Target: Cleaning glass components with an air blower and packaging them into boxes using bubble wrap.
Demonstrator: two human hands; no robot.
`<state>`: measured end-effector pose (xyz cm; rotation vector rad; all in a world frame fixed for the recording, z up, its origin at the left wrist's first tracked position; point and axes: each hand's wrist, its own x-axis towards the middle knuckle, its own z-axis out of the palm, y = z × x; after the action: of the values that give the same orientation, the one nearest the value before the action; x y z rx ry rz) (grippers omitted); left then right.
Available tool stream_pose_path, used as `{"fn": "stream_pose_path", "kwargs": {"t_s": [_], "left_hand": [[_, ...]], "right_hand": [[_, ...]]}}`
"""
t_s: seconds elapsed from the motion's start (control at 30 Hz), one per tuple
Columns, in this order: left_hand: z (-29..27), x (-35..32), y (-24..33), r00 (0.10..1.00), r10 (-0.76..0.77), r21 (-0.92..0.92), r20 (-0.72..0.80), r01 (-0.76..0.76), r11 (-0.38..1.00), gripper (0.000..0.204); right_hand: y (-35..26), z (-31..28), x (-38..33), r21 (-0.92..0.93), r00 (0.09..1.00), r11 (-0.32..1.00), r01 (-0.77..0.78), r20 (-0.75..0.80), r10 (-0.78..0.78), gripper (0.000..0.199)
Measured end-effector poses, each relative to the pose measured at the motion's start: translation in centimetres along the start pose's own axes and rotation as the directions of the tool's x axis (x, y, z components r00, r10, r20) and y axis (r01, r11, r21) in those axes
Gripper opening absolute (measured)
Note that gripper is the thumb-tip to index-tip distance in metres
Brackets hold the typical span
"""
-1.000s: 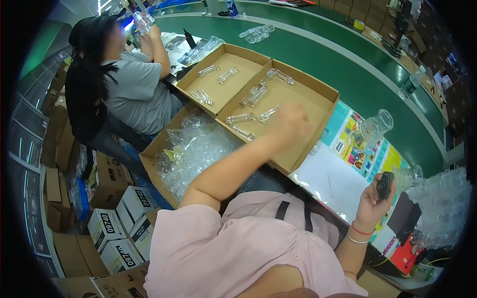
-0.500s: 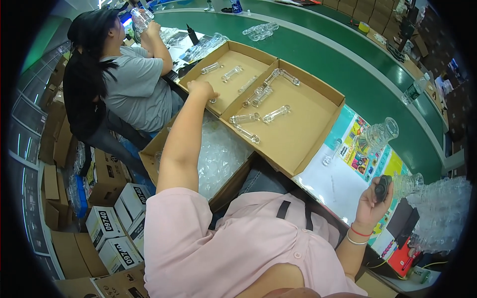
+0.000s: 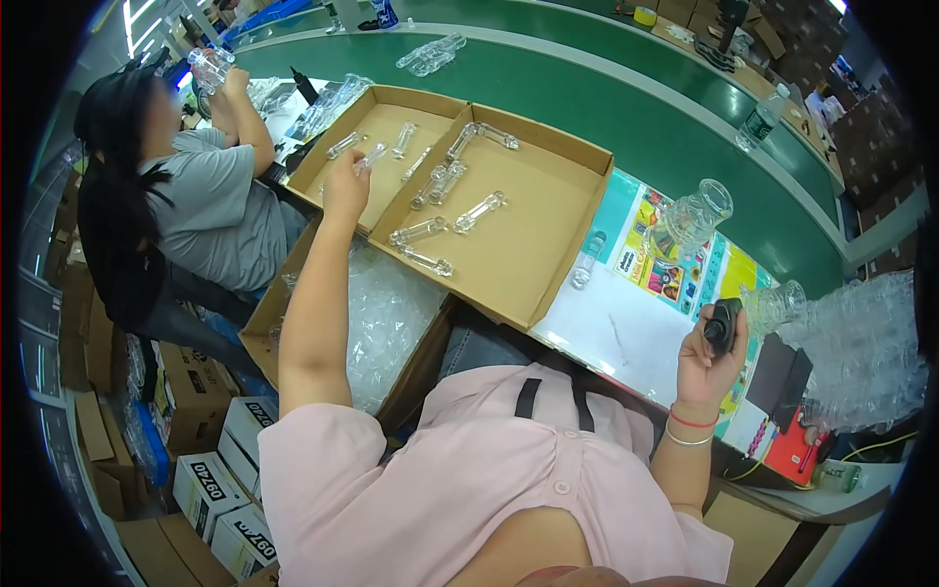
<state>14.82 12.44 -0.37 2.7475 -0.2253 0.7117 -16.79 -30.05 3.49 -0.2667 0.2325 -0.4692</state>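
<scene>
Long, flat green work surface [image 3: 597, 108] runs behind the shallow, two-compartment brown cardboard tray [image 3: 533, 245]. Open brown cardboard carton [image 3: 261, 323] of crumpled clear plastic [image 3: 391, 313]: at the tray's near left side. Right hand [image 3: 704, 370]: well right of the tray, fingers closed around a rounded black handheld object [image 3: 722, 328]. Left hand [image 3: 344, 188]: at the tray's left compartment, fingertips clamped on a short clear tube [image 3: 376, 154]. Similar loose tubes [image 3: 481, 209] lie in both compartments; a stray clear tube [image 3: 588, 259] lies just right of the tray.
</scene>
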Motion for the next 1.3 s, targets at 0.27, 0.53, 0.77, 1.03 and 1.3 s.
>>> {"fn": "stream_pose_path", "kwargs": {"t_s": [0.27,0.53,0.77,1.03,1.3], "left_hand": [[-6.9,-8.2,16.6,0.913,0.153,-0.923,0.377,0.357,0.143,0.024],[-8.7,-16.1,25.2,0.866,0.437,-0.97,0.243,0.225,0.093,0.037],[-10.0,-17.8,26.1,0.897,0.433,-0.995,0.092,0.102,0.0,0.038],[-10.6,-18.5,26.3,0.926,0.374,-0.998,-0.059,-0.069,0.014,0.038],[-10.9,-18.7,25.7,0.882,0.447,-0.983,-0.15,-0.18,0.024,0.044]], "right_hand": [[0.2,1.1,-0.7,0.026,0.998,1.0,0.0,0.058,-0.002,0.024],[3.1,6.6,-2.5,-0.214,0.982,0.959,0.184,-0.009,-0.19,0.019],[2.4,6.4,-4.6,-0.429,0.813,0.694,0.578,0.376,-0.445,0.033],[1.9,7.1,-6.9,-0.629,0.637,0.18,0.756,0.645,-0.422,0.045],[1.6,6.9,-8.8,-0.656,0.613,0.031,0.754,0.686,-0.392,0.054]]}}
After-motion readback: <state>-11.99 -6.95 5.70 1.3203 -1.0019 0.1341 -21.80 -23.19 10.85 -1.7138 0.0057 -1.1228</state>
